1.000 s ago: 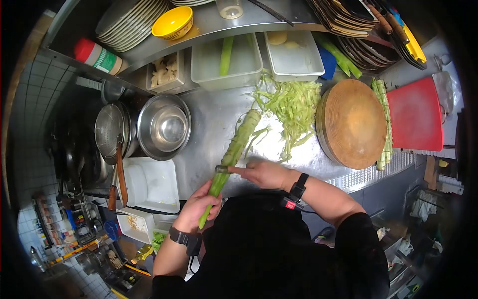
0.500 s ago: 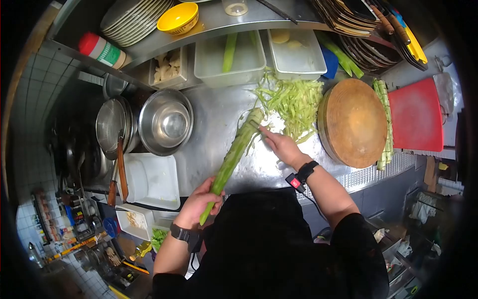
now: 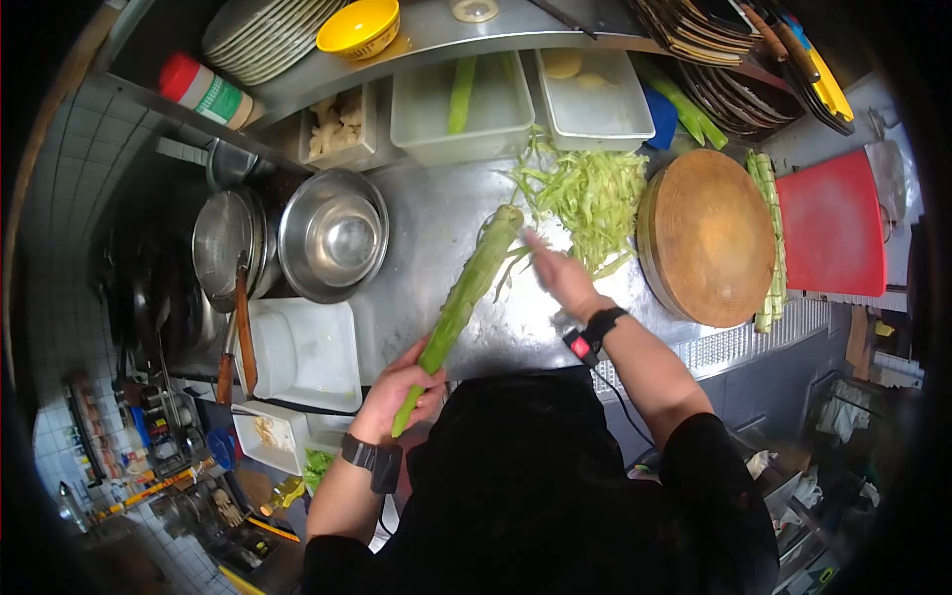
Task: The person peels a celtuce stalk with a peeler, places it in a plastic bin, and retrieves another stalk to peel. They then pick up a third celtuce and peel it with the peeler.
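Observation:
My left hand (image 3: 399,389) is closed round the thin lower end of a long green celtuce stem (image 3: 464,299), which slants up and away over the steel counter. Pale green shows on its upper part, with darker skin lower down. A loose strip of peel hangs at its right side. Close to the stem's upper end is my right hand (image 3: 565,280), smeared by motion, its fingers closed on a peeler whose shape is barely visible now. A heap of pale green peelings (image 3: 592,203) lies just beyond this hand.
A round wooden chopping block (image 3: 706,238) stands right of the peelings, with a red board (image 3: 831,226) farther right. Steel bowls (image 3: 332,236) and a white tub (image 3: 332,352) are at left. Plastic bins (image 3: 461,129) line the back under a shelf holding plates and a yellow bowl (image 3: 359,30).
My right hand has come slightly away from the stem, to the right. The stem has turned a little, and more pale surface shows near its top. The left hand keeps its grip.

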Demonstrator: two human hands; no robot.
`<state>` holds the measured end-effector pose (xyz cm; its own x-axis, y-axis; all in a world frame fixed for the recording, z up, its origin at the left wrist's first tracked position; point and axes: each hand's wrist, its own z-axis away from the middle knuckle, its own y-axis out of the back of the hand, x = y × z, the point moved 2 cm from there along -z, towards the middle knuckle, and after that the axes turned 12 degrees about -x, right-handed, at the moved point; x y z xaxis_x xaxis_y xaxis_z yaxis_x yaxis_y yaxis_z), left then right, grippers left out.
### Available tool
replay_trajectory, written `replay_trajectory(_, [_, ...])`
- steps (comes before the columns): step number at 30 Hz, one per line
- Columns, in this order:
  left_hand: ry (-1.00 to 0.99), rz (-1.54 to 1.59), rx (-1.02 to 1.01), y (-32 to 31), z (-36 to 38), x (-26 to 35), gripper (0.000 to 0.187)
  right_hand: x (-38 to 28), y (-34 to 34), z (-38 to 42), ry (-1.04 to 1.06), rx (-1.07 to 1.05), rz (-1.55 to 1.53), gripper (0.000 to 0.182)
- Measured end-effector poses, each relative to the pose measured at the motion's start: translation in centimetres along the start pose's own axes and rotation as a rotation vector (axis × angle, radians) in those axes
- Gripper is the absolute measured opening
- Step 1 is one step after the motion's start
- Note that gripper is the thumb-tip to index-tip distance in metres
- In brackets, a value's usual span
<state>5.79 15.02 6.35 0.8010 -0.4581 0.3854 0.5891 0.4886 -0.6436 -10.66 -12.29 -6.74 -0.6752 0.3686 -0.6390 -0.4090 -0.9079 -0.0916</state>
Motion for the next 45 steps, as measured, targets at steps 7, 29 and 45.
replay_trajectory(7, [-0.021,0.013,-0.059,0.7,-0.3,0.2,0.077,-0.8,-6.2,5.2,0.921,-0.251,0.966,0.048])
replay_trajectory(29, [-0.016,-0.102,-0.055,0.9,0.7,-0.7,0.087,-1.3,3.3,-0.5,0.597,0.442,0.873,0.051])
replay_trajectory(45, [-0.07,-0.298,0.119,-0.4,-1.0,-1.2,0.032,-2.1,-9.1,8.4,0.95,-0.236,0.979,0.054])
